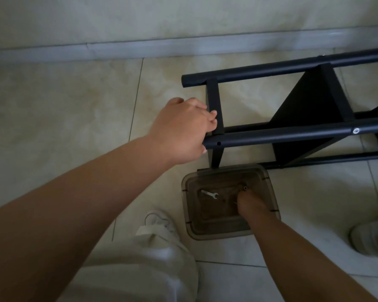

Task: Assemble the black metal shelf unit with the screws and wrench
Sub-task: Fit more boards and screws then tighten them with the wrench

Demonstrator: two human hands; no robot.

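Observation:
The black metal shelf unit (292, 136) lies on its side on the tiled floor, its tubes running off to the right. My left hand (181, 131) grips the end of the near tube and the flat crossbar beside it. A silver screw head (356, 131) shows further along that tube, and an empty hole (219, 143) sits near my fingers. Below stands a smoky clear plastic box (268, 205) with a small silver wrench (210, 194) on its bottom. My right hand (249, 203) reaches down into the box, fingertips at a small dark part (245, 188); whether it holds anything is hidden.
A wall and its pale skirting (183, 49) run across the top. My knee in light trousers (140, 269) and a white shoe (162, 223) are at the bottom left, another shoe (369, 238) at the right edge. Bare floor tiles (63, 116) lie to the left.

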